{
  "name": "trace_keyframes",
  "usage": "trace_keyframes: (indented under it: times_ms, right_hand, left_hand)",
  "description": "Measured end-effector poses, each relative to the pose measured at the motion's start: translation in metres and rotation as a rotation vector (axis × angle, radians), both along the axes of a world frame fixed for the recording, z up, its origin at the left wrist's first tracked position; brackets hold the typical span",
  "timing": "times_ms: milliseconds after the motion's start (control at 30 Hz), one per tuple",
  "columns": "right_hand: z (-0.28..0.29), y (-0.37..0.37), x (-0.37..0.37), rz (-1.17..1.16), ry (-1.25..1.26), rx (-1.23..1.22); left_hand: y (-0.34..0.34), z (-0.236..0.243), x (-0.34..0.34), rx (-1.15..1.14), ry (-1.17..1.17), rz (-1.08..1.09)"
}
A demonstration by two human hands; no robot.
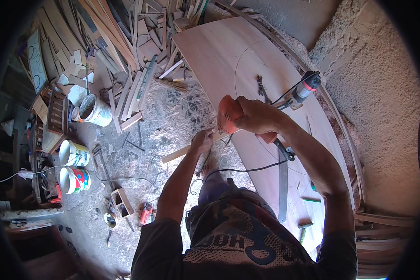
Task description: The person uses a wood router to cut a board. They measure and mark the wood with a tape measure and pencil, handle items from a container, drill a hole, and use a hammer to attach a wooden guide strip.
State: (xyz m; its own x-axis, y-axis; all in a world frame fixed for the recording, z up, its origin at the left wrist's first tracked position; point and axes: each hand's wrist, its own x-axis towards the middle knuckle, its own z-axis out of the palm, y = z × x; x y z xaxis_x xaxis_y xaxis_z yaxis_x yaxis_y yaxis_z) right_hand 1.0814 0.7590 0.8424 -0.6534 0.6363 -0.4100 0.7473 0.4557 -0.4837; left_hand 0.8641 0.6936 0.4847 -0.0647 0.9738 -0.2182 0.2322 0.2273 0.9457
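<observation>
My right hand [256, 115] is wrapped round an orange power tool [229, 115], held above the edge of a large pale wooden panel [219, 60]. The tool's exact kind does not show. My left hand [203, 140] is closed in a pinch right beside the tool's nose; what its fingers hold is too small to tell. Below that hand a narrow wooden strip [176, 154] runs slantwise, its far end reaching toward the panel. A black cable [247, 170] curves across below my hands.
On the panel lie a grey-and-red router-like power tool [305, 87], dark pliers [262, 88], a handsaw blade [283, 196] and a green pencil [311, 199]. Offcuts [149, 49] pile up at the back left. Buckets [97, 112], a wooden tool box [122, 202] and a red tool [147, 214] stand leftward.
</observation>
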Motion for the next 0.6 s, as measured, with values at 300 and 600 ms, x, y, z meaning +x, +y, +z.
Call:
trace_keyframes:
  times_ms: [300, 600]
  right_hand:
    - [0.000, -0.003, 0.002, -0.043, -0.015, -0.039]
    - [-0.001, -0.007, 0.007, -0.075, 0.007, -0.024]
  left_hand:
    - [-0.011, 0.043, 0.015, 0.193, 0.592, -0.137]
    - [-0.008, 0.049, 0.018, -0.080, 0.258, -0.051]
